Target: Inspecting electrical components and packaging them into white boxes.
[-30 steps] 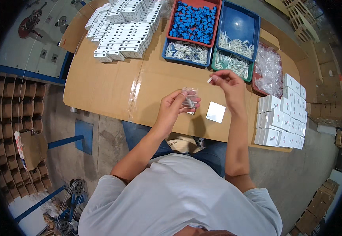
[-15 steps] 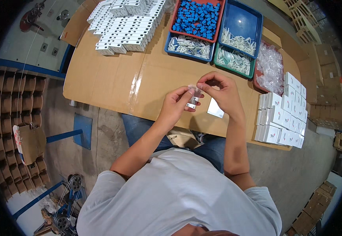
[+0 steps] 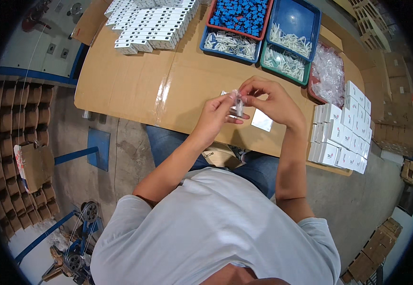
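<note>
And here the small clear bag (image 3: 239,107) is hovering above the worktop (image 3: 125,90), held between two hands, just left of the white square (image 3: 262,121) and a touch beyond it! It is looking crinkled and see-through, its top bunching up and catching pale glints, while something whitish is showing lower down, too small to be making out. Left of the square, the left hand (image 3: 214,113) is gripping the bag, thumb pressing against fingers. Beyond the square, the right hand (image 3: 274,101) is pinching the bag's upper end, its grip closing thumb to bent fingertips. Farther beyond the square, the green tray (image 3: 282,75) is holding slender white pieces, and to the square's right, white boxes (image 3: 344,135) are standing stacked
</note>
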Demonstrator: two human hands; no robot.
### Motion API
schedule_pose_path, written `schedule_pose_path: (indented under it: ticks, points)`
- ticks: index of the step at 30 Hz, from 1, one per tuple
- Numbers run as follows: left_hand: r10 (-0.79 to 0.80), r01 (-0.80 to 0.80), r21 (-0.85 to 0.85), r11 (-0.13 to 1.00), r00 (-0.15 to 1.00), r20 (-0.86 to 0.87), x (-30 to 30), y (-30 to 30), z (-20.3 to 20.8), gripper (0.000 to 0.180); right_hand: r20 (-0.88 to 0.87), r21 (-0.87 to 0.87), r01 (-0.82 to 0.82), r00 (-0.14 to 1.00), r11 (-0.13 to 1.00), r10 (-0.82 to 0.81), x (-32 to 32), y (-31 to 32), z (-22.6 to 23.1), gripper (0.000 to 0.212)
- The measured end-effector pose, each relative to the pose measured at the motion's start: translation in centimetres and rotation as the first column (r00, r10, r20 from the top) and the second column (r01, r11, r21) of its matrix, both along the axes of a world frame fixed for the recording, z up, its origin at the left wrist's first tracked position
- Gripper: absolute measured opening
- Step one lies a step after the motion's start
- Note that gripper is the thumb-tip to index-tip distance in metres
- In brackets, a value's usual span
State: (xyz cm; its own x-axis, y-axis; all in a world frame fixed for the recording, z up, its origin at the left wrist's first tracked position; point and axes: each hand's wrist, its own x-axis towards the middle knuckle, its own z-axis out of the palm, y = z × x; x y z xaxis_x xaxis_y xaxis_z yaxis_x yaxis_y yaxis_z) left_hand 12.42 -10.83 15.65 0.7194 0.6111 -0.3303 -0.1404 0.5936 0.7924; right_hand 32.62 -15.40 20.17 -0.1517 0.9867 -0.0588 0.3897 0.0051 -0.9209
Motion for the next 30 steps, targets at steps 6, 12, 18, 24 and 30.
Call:
schedule_pose_path:
  ticks: [6, 12, 18, 24, 30]
  points:
    - [0.033, -0.034, 0.018, 0.999, 0.998, 0.053, 0.2, 0.1, 0.7, 0.039, -0.121, -0.012, 0.237, 0.964, 0.971, -0.237, -0.5, -0.2, -0.4, 0.012]
    - [0.066, -0.062, 0.075, 0.995, 0.996, -0.063, 0.0, 0.1, 0.2, 0.03, -0.104, 0.083, 0.195, 0.977, 0.977, -0.186, -0.6, -0.5, -0.8, 0.014]
    - [0.132, -0.132, 0.088, 0.987, 0.991, -0.001, 0.1, 0.5, -0.7, 0.02, -0.328, -0.007, 0.439, 0.848, 0.899, -0.417, -2.5, -0.9, -1.4, 0.015]
    - [0.235, -0.232, 0.096, 0.968, 0.972, -0.025, 0.1, 0.6, 0.0, 0.019, -0.256, -0.112, 0.427, 0.86, 0.897, -0.441, -2.7, -1.7, -2.5, 0.017]
    - [0.159, -0.152, 0.118, 0.981, 0.986, -0.046, -0.2, 0.7, -0.7, 0.021, -0.336, -0.122, 0.386, 0.851, 0.914, -0.404, -3.0, -2.1, -3.0, 0.016]
